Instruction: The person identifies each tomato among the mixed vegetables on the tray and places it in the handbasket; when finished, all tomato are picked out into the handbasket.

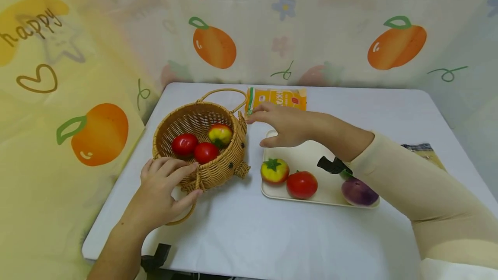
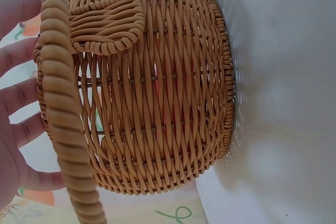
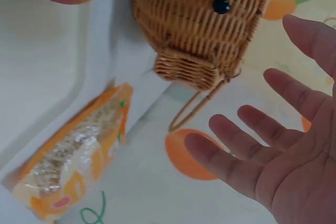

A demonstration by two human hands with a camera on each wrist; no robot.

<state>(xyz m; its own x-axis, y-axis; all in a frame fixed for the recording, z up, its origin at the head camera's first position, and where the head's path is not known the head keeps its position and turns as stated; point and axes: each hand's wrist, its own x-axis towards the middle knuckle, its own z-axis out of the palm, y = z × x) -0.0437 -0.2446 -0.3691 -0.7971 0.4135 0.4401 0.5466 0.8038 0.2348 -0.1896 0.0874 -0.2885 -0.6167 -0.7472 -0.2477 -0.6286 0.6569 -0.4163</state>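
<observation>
A woven wicker basket (image 1: 218,172) with an animal face and looped handles stands on the left of the white table. Inside lie two red tomato-like pieces (image 1: 206,153) and a yellow-red fruit (image 1: 220,135). My left hand (image 1: 161,189) is at the basket's near rim, fingers extended and spread behind the wicker handle (image 2: 63,114) in the left wrist view. To the basket's right, my right hand (image 1: 285,124) hangs in the air with spread fingers, holding nothing; the right wrist view shows its bare palm (image 3: 299,182).
A cream tray (image 1: 307,154) holds a yellow-red fruit (image 1: 274,171), a red tomato (image 1: 301,184) and a purple eggplant (image 1: 359,192). Behind it lies an orange food bag (image 1: 295,98). Another packet (image 1: 428,154) shows past my right sleeve. A printed curtain (image 1: 311,33) hangs behind the table.
</observation>
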